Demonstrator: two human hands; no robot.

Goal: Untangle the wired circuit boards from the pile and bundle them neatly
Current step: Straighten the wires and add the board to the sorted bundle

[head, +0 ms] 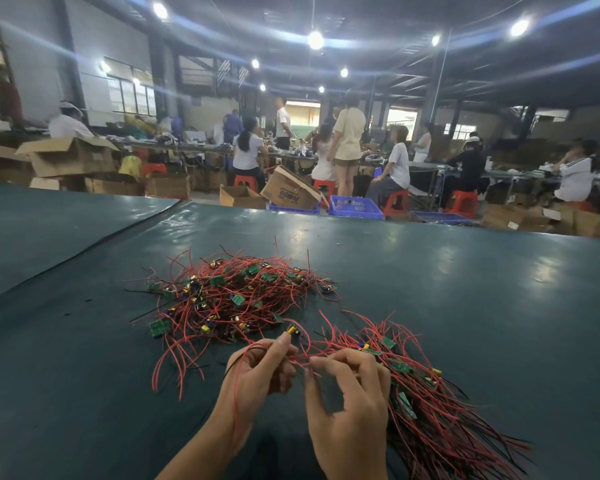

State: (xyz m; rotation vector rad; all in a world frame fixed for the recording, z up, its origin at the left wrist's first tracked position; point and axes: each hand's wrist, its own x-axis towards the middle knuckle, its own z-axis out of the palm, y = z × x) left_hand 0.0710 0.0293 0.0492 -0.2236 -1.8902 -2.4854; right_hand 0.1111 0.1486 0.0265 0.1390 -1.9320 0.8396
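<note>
Head view: nearest, red wires [300,357] are pinched between the curled fingers of the left hand [257,370] and the thumb and forefinger of the right hand [350,407]. A straightened bundle [433,414] is laid just beside the right hand on the green table [465,289]. Farther off, the tangled pile [236,299] is spread, and cardboard boxes [291,192] are seen beyond.

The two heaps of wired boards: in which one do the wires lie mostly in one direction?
The heap beside the right hand: its wires run one way, toward the near right. The farther pile is tangled.
</note>
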